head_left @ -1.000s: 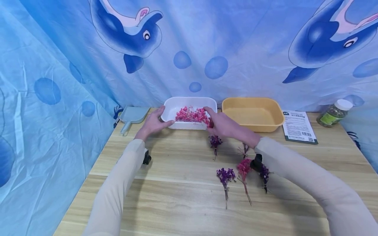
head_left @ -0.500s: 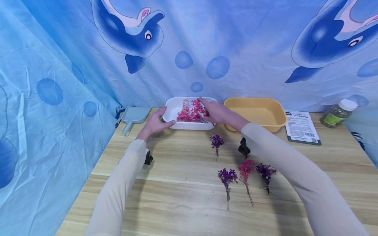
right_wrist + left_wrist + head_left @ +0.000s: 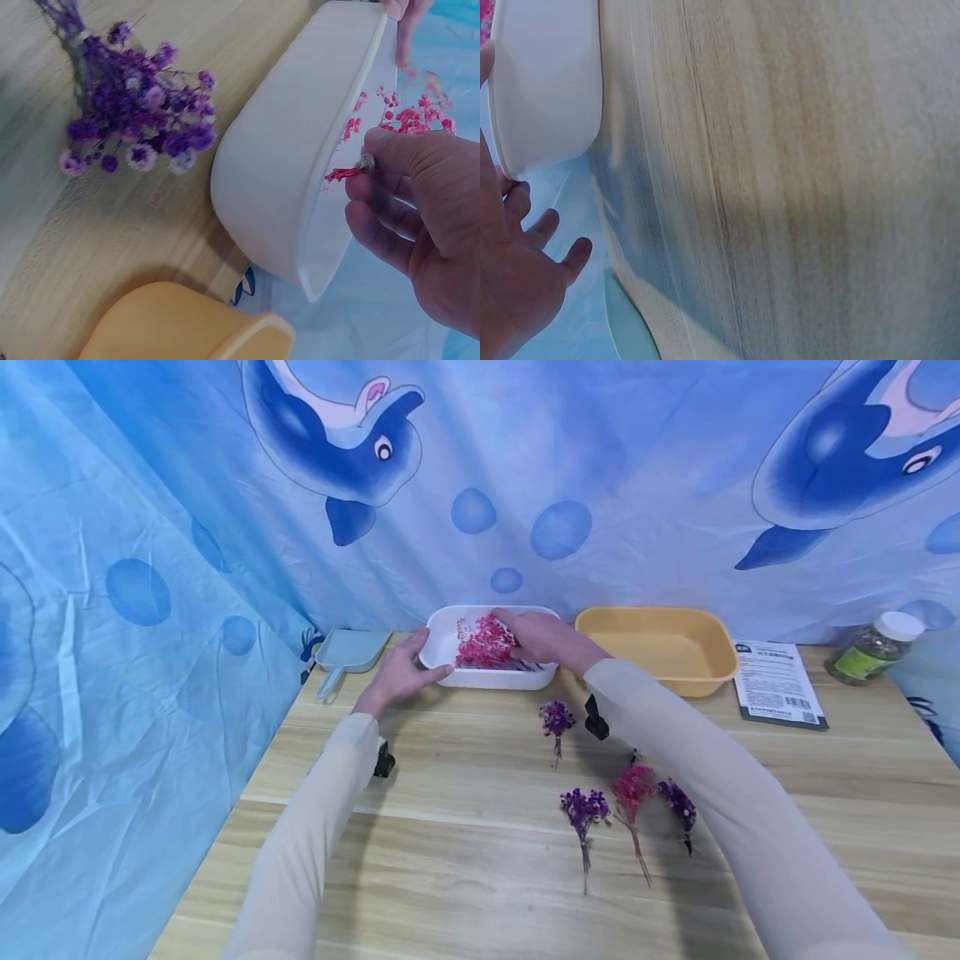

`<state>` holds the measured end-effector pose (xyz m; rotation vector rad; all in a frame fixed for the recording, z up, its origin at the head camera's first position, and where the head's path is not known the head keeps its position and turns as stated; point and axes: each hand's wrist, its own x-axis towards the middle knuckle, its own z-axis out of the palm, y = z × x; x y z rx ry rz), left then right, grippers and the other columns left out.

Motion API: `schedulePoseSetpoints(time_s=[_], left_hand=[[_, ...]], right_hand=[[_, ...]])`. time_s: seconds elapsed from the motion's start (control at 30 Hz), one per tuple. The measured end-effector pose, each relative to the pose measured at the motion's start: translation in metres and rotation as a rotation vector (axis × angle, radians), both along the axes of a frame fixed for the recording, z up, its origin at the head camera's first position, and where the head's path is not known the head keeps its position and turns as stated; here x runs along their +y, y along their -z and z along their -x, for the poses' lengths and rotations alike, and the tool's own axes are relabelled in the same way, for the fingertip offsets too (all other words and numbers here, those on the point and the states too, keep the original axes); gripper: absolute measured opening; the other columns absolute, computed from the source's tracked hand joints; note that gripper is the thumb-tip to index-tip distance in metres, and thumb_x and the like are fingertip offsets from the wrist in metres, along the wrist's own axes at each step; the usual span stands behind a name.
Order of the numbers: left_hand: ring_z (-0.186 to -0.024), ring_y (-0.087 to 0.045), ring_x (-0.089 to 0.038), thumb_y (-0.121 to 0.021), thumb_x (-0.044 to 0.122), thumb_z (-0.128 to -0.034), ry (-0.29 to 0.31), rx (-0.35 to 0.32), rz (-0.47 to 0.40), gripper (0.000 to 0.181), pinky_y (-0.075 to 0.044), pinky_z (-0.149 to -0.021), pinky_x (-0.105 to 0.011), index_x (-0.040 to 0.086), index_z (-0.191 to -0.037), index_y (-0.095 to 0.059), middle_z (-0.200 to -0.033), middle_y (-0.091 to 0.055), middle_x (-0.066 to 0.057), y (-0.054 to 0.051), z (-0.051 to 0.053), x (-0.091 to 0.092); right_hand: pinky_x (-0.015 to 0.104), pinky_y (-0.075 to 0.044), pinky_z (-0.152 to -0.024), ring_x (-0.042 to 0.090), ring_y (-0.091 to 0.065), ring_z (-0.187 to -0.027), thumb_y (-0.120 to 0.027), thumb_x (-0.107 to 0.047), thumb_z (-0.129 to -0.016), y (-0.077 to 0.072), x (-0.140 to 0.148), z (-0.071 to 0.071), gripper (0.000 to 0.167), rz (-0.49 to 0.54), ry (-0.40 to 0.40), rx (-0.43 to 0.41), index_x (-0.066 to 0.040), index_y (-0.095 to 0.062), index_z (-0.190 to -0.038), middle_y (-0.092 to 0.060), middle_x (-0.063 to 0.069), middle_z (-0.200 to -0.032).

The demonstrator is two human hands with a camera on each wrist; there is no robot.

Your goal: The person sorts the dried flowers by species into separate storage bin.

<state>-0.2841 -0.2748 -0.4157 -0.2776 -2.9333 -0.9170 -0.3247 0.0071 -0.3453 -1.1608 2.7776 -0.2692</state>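
The white tray (image 3: 495, 678) stands at the back of the table, pink flowers (image 3: 483, 642) inside it. At its left end is my left hand (image 3: 401, 672), the thumb on the front rim and the fingers round the corner; the left wrist view shows this hand (image 3: 525, 262) beside the tray wall (image 3: 551, 82). Over the tray's right part, my right hand (image 3: 543, 639) pinches a pink bunch by its stems. In the right wrist view, the right hand's (image 3: 420, 202) thumb and finger hold the short red stems (image 3: 341, 174) at a small tie.
A yellow tray (image 3: 660, 681) stands right of the white one, then a printed packet (image 3: 780, 685) and a lidded jar (image 3: 873, 650). A small dustpan (image 3: 352, 649) lies at the left. Purple bunches (image 3: 557, 718) and a pink bunch (image 3: 632, 789) lie in front.
My right hand has moved left and inward from the white tray's front right corner, and the pink flowers have shifted with it. The left hand stays at the tray's left end.
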Motion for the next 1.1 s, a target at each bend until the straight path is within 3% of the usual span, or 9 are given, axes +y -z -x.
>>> schedulePoseSetpoints(time_s=[0.1,0.17,0.4,0.6,0.83,1.1], left_hand=[[-0.148,-0.020,-0.037,-0.074,0.057,-0.0842,0.001,0.000,-0.005,0.104,-0.018,-0.119,-0.050,0.003,-0.157,-0.024,-0.163,-0.021,-0.015,0.001,0.000,0.001],[-0.148,-0.020,-0.038,-0.074,0.057,-0.0840,0.006,0.000,-0.005,0.104,-0.017,-0.119,-0.050,0.003,-0.157,-0.024,-0.163,-0.021,-0.015,0.000,0.001,0.001],[-0.148,-0.019,-0.036,-0.075,0.056,-0.0834,0.006,-0.005,-0.017,0.104,-0.017,-0.119,-0.049,0.003,-0.157,-0.023,-0.163,-0.020,-0.015,0.000,0.000,0.002],[-0.148,-0.020,-0.037,-0.076,0.054,-0.0841,0.001,-0.002,-0.007,0.103,-0.018,-0.119,-0.050,0.004,-0.157,-0.023,-0.163,-0.021,-0.016,-0.001,0.000,0.001],[-0.148,-0.019,-0.035,-0.075,0.056,-0.0834,-0.005,-0.012,-0.028,0.105,-0.019,-0.119,-0.050,0.004,-0.157,-0.023,-0.163,-0.020,-0.015,0.001,0.000,0.004],[-0.148,-0.019,-0.037,-0.075,0.055,-0.0841,0.008,-0.002,-0.024,0.104,-0.018,-0.119,-0.053,0.004,-0.158,-0.022,-0.163,-0.021,-0.017,0.002,0.000,0.000]], right_hand=[[0.045,-0.044,-0.106,0.035,-0.057,-0.121,-0.072,-0.011,-0.094,0.003,-0.005,0.002,0.079,-0.022,0.001,-0.001,-0.007,-0.025,-0.158,-0.054,0.019,-0.141],[0.046,-0.043,-0.107,0.035,-0.056,-0.121,-0.071,-0.012,-0.094,0.004,-0.007,0.004,0.080,-0.035,0.005,-0.010,-0.009,-0.024,-0.158,-0.053,0.019,-0.142],[0.044,-0.053,-0.093,0.031,-0.064,-0.101,-0.072,-0.009,-0.093,0.011,-0.011,0.004,0.079,-0.063,0.003,-0.015,-0.011,-0.027,-0.158,-0.067,0.016,-0.116],[0.032,-0.055,-0.070,0.021,-0.061,-0.078,-0.059,-0.001,-0.096,0.015,-0.009,0.001,0.073,-0.075,0.017,-0.005,-0.013,-0.026,-0.159,-0.063,0.007,-0.087],[0.030,-0.048,-0.055,0.019,-0.052,-0.062,-0.059,-0.003,-0.097,0.012,0.013,-0.007,0.071,0.096,0.043,0.041,-0.004,-0.024,-0.158,-0.056,0.005,-0.074],[0.036,-0.055,-0.063,0.023,-0.062,-0.073,-0.059,-0.009,-0.098,0.002,0.057,-0.039,0.055,0.281,0.103,0.080,0.003,-0.040,-0.148,-0.067,0.012,-0.092]])
